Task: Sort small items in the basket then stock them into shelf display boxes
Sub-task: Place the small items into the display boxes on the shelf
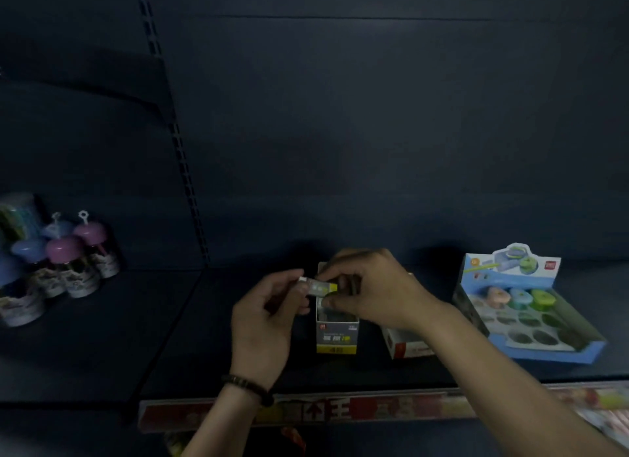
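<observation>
So, your left hand (269, 320) and right hand (371, 290) both pinch the item (318, 286) over the box (337, 337); square it, then lower it in.

Over on the left stood a huddle of little jars (69, 264), pink and blue dome caps up top, patterned bands round the bases (too blurred to read). They sat on the dark shelf (102, 341). A slotted upright (185, 181) ran down the dark back panel (374, 133), and a red label strip (340, 410) lined the front edge.
</observation>
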A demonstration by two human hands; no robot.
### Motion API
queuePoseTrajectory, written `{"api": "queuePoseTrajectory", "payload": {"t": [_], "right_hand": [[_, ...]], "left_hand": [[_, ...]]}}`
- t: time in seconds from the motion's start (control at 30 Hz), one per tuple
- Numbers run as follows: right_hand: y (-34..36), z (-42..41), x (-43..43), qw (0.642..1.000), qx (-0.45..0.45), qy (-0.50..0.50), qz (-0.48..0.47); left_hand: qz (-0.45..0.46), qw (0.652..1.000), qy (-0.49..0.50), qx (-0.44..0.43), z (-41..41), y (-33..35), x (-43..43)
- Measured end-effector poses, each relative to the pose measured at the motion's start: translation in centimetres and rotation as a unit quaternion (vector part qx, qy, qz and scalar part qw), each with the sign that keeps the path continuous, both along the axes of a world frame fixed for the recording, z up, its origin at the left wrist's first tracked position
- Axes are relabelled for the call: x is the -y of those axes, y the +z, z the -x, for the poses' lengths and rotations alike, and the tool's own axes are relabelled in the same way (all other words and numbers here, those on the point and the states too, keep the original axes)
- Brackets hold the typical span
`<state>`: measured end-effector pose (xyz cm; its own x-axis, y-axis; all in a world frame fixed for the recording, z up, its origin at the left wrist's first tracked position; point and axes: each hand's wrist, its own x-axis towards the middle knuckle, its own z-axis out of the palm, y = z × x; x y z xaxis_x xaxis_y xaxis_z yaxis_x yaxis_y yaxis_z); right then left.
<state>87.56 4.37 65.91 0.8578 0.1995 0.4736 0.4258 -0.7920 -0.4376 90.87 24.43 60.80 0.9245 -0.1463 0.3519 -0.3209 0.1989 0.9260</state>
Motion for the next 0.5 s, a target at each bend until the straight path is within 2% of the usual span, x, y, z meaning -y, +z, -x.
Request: {"api": "queuePoseTrajectory", "payload": {"t": [0.13, 0.33, 0.5], "right_hand": [[0.0, 0.0, 0.5, 0.999, 0.039, 0.002, 0.000], [0.6, 0.1, 3.2, 0.993, -0.069, -0.092, 0.028], [0.7, -1.0, 1.6, 0.977, -0.151, -0.098, 0.117]], "left_hand": [[-0.018, 1.000, -0.002, 0.007, -0.2, -0.2, 0.5], [-0.194, 0.977, 0.038, 0.082, 0.3, -4.9, 0.5], [-0.225, 0.971, 0.027, 0.076, 0.1, -5.6, 0.8]]}}
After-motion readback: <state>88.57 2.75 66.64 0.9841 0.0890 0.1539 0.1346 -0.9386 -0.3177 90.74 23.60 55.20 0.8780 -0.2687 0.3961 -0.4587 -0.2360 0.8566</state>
